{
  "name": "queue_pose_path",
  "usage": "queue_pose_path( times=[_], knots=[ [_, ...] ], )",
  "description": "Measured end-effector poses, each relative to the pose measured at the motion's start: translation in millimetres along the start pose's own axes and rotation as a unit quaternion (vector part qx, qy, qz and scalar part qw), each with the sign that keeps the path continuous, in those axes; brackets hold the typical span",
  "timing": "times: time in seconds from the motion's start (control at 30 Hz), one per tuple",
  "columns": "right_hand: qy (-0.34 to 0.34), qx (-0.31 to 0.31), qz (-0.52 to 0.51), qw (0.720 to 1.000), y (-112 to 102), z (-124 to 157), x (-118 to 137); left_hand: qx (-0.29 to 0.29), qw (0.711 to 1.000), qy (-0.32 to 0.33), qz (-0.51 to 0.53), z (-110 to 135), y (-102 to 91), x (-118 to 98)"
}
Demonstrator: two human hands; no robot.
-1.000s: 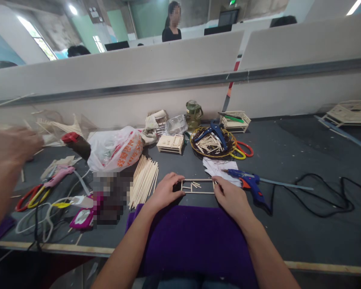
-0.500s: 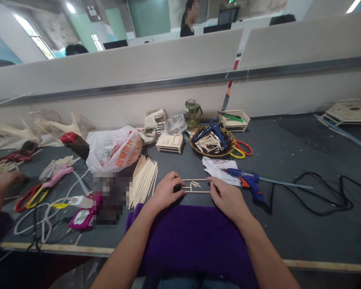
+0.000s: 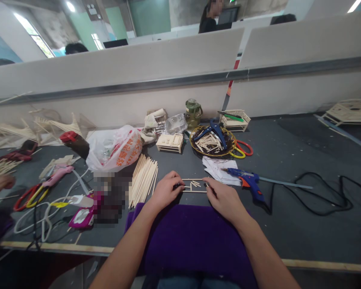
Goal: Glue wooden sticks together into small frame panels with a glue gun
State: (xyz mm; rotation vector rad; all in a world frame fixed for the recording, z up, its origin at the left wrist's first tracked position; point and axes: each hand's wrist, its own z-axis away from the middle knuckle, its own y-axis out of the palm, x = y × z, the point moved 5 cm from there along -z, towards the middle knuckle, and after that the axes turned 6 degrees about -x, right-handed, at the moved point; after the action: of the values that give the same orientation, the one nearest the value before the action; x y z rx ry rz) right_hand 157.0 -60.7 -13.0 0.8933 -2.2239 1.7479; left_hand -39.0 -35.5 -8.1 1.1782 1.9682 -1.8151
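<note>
The left hand (image 3: 167, 190), at the centre of the frame, curls round the left end of a small rectangular frame of thin wooden sticks (image 3: 195, 192), its thumb and forefinger apart just enough to clamp that end; something dark shows at the fingertips, too hidden to name. The right hand (image 3: 224, 196) pinches the opposite end, fingertips at the upper long stick and thumb lower down, covering that corner so the exact contact cannot be told. Between the hands the frame lies flat on the dark tabletop (image 3: 291, 168), a short crosspiece near its left end and a few loose short sticks (image 3: 195, 184) inside it.

Just left of the left hand is a spread bundle of long sticks (image 3: 142, 180); below both hands, at bottom centre, is purple cloth (image 3: 195, 241). Right of the right hand lies a blue glue gun (image 3: 249, 180), its nozzle over folded white paper (image 3: 218, 166). Above, a yellow-rimmed basket (image 3: 213, 155) holds short sticks and a blue tool (image 3: 218, 134), with a small wooden model (image 3: 170, 143) to its left. At the left edge, a co-worker's hand (image 3: 0, 185) is near scissors (image 3: 30, 197).
</note>
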Motion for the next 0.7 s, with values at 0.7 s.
queue_pose_path(
  times=[0.7],
  knots=[
    [0.099,0.03,0.156,0.982,-2.8,3.3,-30.6,0.016,0.999,-0.03,0.04,6.1,-2.3,11.4]
  ],
)
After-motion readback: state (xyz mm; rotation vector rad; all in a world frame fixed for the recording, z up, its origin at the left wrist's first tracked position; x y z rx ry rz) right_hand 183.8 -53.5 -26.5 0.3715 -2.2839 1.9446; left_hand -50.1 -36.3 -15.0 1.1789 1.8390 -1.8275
